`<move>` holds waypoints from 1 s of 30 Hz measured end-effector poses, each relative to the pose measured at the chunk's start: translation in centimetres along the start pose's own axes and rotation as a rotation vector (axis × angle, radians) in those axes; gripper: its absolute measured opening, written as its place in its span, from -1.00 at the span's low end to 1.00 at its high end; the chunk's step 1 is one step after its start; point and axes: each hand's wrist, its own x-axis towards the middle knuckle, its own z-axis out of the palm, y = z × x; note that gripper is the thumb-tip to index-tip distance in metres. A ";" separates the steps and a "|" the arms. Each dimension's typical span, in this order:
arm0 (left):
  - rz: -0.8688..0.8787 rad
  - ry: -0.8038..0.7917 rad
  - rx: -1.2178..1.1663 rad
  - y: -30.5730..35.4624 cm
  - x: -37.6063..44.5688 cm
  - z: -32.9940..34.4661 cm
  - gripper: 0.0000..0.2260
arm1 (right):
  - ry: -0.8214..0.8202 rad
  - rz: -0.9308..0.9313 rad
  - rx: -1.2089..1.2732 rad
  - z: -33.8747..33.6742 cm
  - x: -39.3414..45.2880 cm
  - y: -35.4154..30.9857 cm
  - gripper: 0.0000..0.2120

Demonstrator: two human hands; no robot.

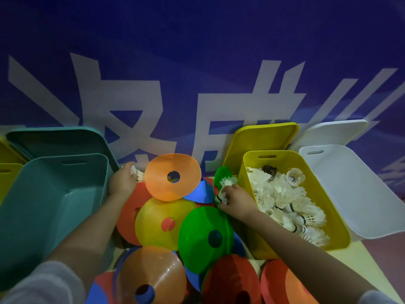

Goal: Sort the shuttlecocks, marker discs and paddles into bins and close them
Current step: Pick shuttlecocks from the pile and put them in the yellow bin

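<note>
We record a heap of marker discs [175, 218] in the middle of the scene: an orange disc [173, 176] tilted up at the far end, a blue one [200, 191] just right of it, a yellow one [164, 222] below, a green one [206, 238] right of the yellow, red ones [129, 213] at the left edge and along the near side, and an amber one [149, 275] nearest us. To the left stands a teal bin [28, 216], open, with its teal lid [61, 141] leaning behind it; a yellow bin [8, 174] shows partly at the far left edge. To the right stands a second yellow bin [335, 218] holding a pile of white shuttlecocks [287, 202], its yellow lid [263, 141] propped against the blue banner [197, 51] behind. Right of that sits a white bin [359, 189] with a white lid [337, 130] behind it. Our right hand [237, 198] pinches a white shuttlecock [222, 197] in curled fingers, just beside the left wall of the yellow bin and in front of an upright green disc [221, 176]. Our left hand [122, 182] reaches between the teal bin and the orange disc, its fingers curled on another white shuttlecock [137, 173] lying at the far edge of the heap; how firmly it holds we cannot tell.
</note>
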 end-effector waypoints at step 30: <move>0.498 0.070 -0.568 25.7 -15.7 0.9 -0.76 | 0.545 0.161 0.993 -8.0 -9.4 14.1 -0.47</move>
